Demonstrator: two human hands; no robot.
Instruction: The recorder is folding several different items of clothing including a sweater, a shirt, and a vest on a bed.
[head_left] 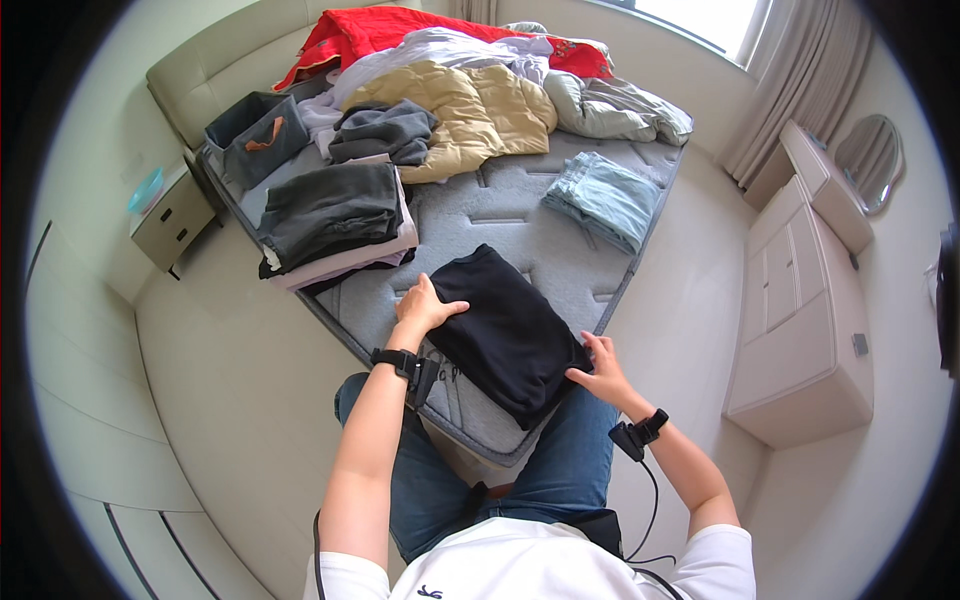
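Observation:
A folded black garment (505,335) lies flat at the near corner of the bed, slanting down to the right. My left hand (425,305) is at its left edge, thumb stretched over the cloth and the other fingers along the side. Touching the lower right edge is my right hand (605,372), with its thumb and fingers spread apart. Beyond my left hand sits a stack of folded dark and pale pink clothes (335,220). A folded light blue garment (602,200) rests farther off on the right side of the mattress.
On the grey mattress (460,215), a dark grey fabric bin (258,140), a crumpled grey garment (385,132), a tan puffy garment (470,110) and red bedding (380,38) lie toward the headboard. A nightstand (175,222) stands left, a pale cabinet (800,310) right.

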